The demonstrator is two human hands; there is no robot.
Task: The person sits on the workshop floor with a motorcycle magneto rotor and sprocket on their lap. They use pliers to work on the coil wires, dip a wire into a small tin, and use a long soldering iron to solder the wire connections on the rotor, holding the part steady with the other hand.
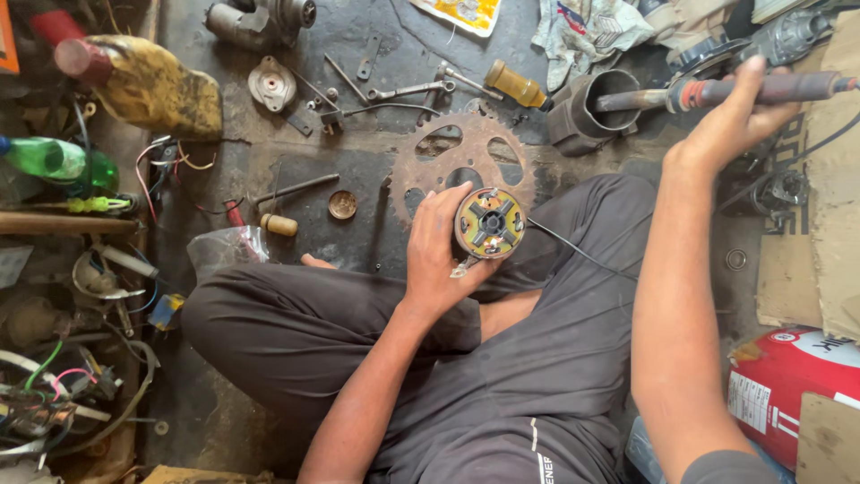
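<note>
My left hand (436, 246) holds a round metal part with brass windings and a black centre hub (489, 223), face up, above my crossed legs. A thin black wire (582, 254) trails from it to the right. My right hand (735, 121) is stretched out to the far right and grips the shaft of a long tool with a red collar (717, 90). The tool's tip rests in a dark metal cylinder (582, 112). Just beyond the round part, a rusty sprocket (461, 152) lies flat on the floor.
Spanners (408, 90), a yellow-handled tool (515, 83), a small brass cap (342, 205) and a rod (296, 188) lie scattered on the greasy floor. A yellow oil can (148, 81), green bottle (49, 159) and wire tangles (54, 385) crowd the left. Cardboard (820, 260) and a red pack (788, 381) sit right.
</note>
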